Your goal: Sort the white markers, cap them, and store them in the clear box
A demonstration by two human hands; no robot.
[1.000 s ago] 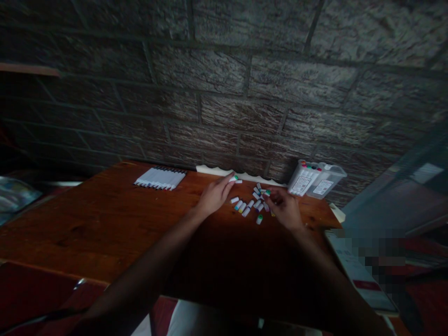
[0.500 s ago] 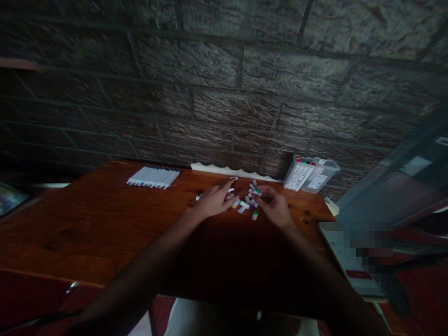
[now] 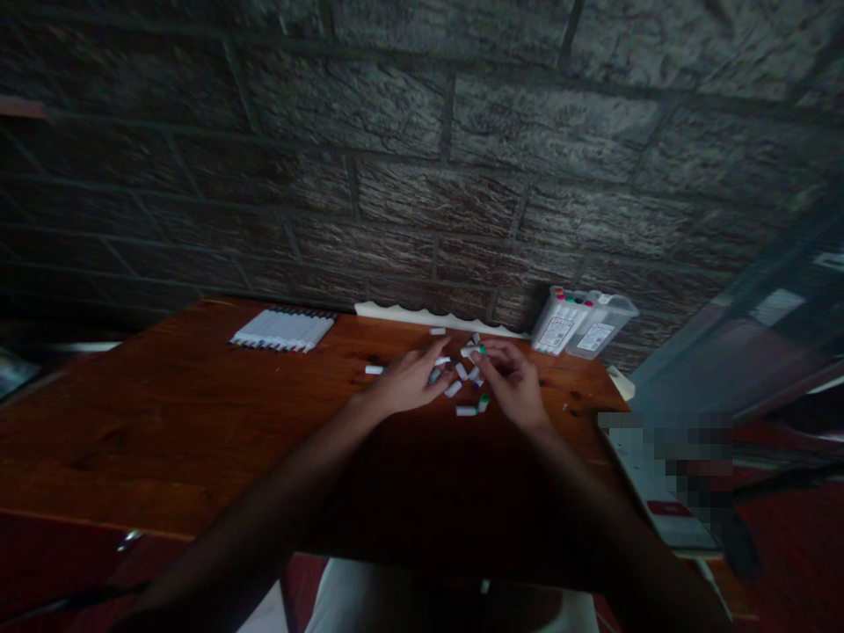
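Observation:
Several small white marker caps, some with coloured ends, lie loose on the table between my hands. My right hand pinches a white marker cap with a green end between thumb and fingertips. My left hand is low over the left side of the pile, index finger stretched and thumb apart. A white cap shows between that thumb and finger; whether they touch it I cannot tell. Nearer me are a green-ended cap and a plain white cap. Another white cap lies left of my left hand.
A row of white markers lies at the back left of the wooden table. Two clear plastic cases, one holding markers, stand at the back right by the brick wall. A flat booklet-like thing is at the right edge.
My right hand has lifted a green-ended cap and turned it between the fingers. My left hand has drawn its index finger back from the rear cap. Some caps in the pile have shifted.

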